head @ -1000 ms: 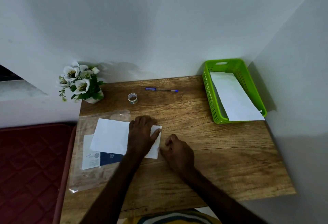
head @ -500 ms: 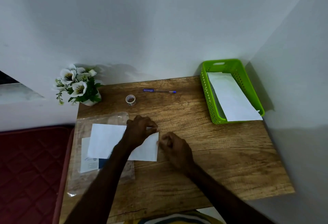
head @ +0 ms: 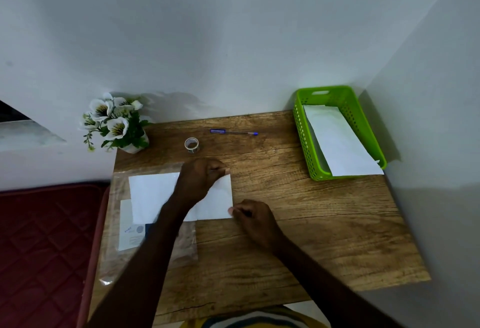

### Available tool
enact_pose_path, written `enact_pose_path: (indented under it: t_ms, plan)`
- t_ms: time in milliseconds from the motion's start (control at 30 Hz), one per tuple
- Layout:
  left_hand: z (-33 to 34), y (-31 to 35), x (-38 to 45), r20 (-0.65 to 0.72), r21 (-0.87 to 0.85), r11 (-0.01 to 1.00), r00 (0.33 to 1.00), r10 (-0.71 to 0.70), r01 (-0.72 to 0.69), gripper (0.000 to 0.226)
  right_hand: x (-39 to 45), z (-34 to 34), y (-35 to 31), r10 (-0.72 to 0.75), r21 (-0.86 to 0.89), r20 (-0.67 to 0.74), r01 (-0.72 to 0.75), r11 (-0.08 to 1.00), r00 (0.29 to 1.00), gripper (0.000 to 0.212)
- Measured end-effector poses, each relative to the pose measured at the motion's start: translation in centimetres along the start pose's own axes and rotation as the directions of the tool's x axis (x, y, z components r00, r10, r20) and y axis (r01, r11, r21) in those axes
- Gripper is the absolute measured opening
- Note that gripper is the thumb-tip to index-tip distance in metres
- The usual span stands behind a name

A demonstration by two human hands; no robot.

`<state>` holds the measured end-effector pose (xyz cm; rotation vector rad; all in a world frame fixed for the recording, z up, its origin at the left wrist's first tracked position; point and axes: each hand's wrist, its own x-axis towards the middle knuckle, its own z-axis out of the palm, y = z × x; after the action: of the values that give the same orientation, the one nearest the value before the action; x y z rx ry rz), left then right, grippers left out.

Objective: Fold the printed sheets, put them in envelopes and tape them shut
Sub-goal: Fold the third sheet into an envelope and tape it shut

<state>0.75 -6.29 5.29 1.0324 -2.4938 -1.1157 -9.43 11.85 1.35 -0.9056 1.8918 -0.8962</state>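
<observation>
A white folded sheet (head: 153, 198) lies on the left half of the wooden table (head: 311, 224), partly over a clear plastic sleeve. My left hand (head: 200, 182) rests on the sheet and pinches its far right corner. My right hand (head: 254, 218) pinches the near right corner, fingers curled. A small roll of clear tape (head: 191, 145) stands behind the sheet. White envelopes (head: 337, 140) lie in the green basket (head: 302, 130) at the back right.
The clear plastic sleeve (head: 145, 257) holds a printed blue-and-white card (head: 130, 234). A blue pen (head: 233, 132) lies near the back wall. A pot of white flowers (head: 117, 122) stands at the back left corner. A red mattress (head: 44, 249) borders the table's left edge.
My left hand moved from pressing flat on the sheet's middle to pinching its far right corner. My right hand moved up to the near right corner of the sheet.
</observation>
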Motion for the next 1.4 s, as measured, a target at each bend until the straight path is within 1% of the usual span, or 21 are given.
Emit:
enact_pose_path:
  t_ms: [100, 167, 200, 233, 267, 333, 400, 467, 500, 533, 600, 667, 733, 833, 967, 1067, 1100, 1200, 1267, 1333, 1400]
  plan:
    - [-0.8, 1.3, 0.8, -0.05, -0.022, 0.998, 0.997, -0.055, 0.054, 0.021, -0.7, -0.3, -0.2, 0.017, 0.051, -0.051, -0.015, 0.999, 0.999, 0.021]
    - [-1.3, 2.4, 1.3, -0.129, 0.006, 0.995, 0.987, -0.1, 0.102, 0.022, -0.6, -1.1, -0.8, 0.022, 0.151, -0.151, 0.001, 0.989, 0.988, 0.016]
    - [-1.6, 2.9, 1.5, -0.185, 0.0, 0.99, 0.973, -0.139, 0.141, 0.022, -0.4, -1.6, -1.3, 0.009, 0.216, -0.224, 0.041, 0.976, 0.974, 0.014]
    - [-1.8, 3.2, 1.7, -0.235, -0.07, 0.979, 0.951, -0.203, 0.191, 0.02, -0.1, -2.3, -1.8, -0.011, 0.259, -0.31, 0.096, 0.961, 0.951, 0.012]
    - [-2.1, 3.5, 2.0, -0.255, -0.184, 0.953, 0.925, -0.282, 0.24, 0.017, 0.4, -3.0, -2.3, -0.028, 0.275, -0.39, 0.146, 0.95, 0.921, 0.011]
    - [-2.2, 3.9, 2.3, -0.238, -0.362, 0.878, 0.88, -0.411, 0.312, 0.016, 1.8, -4.5, -3.3, -0.021, 0.293, -0.499, 0.192, 0.937, 0.866, 0.014]
    - [-1.5, 3.7, 2.4, -0.216, -0.477, 0.803, 0.838, -0.502, 0.358, 0.012, 3.5, -5.5, -4.0, 0.027, 0.316, -0.558, 0.182, 0.931, 0.829, 0.019]
    - [-0.3, 3.1, 2.0, -0.185, -0.575, 0.724, 0.802, -0.569, 0.381, 0.016, 5.1, -6.0, -4.4, 0.05, 0.271, -0.582, 0.136, 0.953, 0.812, 0.02]
    - [0.5, 2.7, 1.7, -0.176, -0.596, 0.704, 0.793, -0.584, 0.386, 0.018, 5.7, -6.1, -4.3, 0.058, 0.229, -0.577, 0.093, 0.969, 0.814, 0.016]
    - [1.4, 2.1, 1.2, -0.185, -0.592, 0.704, 0.785, -0.592, 0.392, 0.019, 6.2, -6.1, -4.1, 0.064, 0.175, -0.568, 0.044, 0.984, 0.821, 0.011]
    - [3.0, 1.2, 0.4, -0.254, -0.506, 0.763, 0.776, -0.577, 0.402, 0.019, 6.9, -5.7, -3.6, 0.048, 0.043, -0.562, -0.029, 0.999, 0.826, 0.009]
    - [4.1, 0.5, 0.0, -0.341, -0.35, 0.841, 0.781, -0.524, 0.412, 0.02, 7.4, -5.1, -2.9, 0.014, -0.069, -0.573, -0.065, 0.996, 0.819, 0.011]
    - [4.8, 0.1, -0.1, -0.403, -0.187, 0.885, 0.788, -0.466, 0.427, 0.021, 7.7, -4.5, -2.4, -0.004, -0.153, -0.585, -0.106, 0.983, 0.811, 0.014]
    - [5.4, -0.4, 0.1, -0.408, -0.037, 0.903, 0.818, -0.406, 0.429, 0.018, 8.0, -4.1, -1.7, -0.05, -0.254, -0.596, -0.129, 0.958, 0.802, 0.015]
    - [5.8, -0.8, 0.2, -0.408, 0.002, 0.906, 0.827, -0.386, 0.424, 0.014, 8.2, -4.1, -1.3, -0.164, -0.404, -0.562, -0.096, 0.91, 0.811, 0.011]
    - [5.8, -0.8, 0.3, -0.407, -0.033, 0.899, 0.815, -0.412, 0.437, 0.013, 8.3, -4.1, -1.0, -0.203, -0.437, -0.546, -0.069, 0.897, 0.813, 0.004]
    - [5.6, -0.8, 0.3, -0.411, -0.051, 0.898, 0.81, -0.418, 0.437, 0.014, 8.3, -4.1, -0.9, -0.216, -0.439, -0.54, -0.053, 0.897, 0.814, 0.005]
    - [5.0, -1.1, 0.2, -0.451, -0.058, 0.908, 0.8, -0.395, 0.415, 0.016, 8.3, -4.1, -0.4, -0.267, -0.488, -0.492, -0.009, 0.873, 0.828, 0.018]
    - [4.1, -1.4, 0.3, -0.524, 0.0, 0.915, 0.779, -0.344, 0.404, 0.02, 8.4, -4.1, -0.1, -0.276, -0.508, -0.47, -0.001, 0.861, 0.838, 0.018]
    - [3.1, -1.7, 0.5, -0.6, 0.097, 0.906, 0.75, -0.278, 0.413, 0.027, 8.5, -4.0, 0.1, -0.277, -0.517, -0.462, -0.002, 0.856, 0.842, 0.018]
    - [2.2, -2.1, 0.9, -0.63, 0.181, 0.884, 0.741, -0.232, 0.431, 0.032, 8.5, -3.8, 0.2, -0.277, -0.52, -0.46, -0.003, 0.854, 0.843, 0.019]
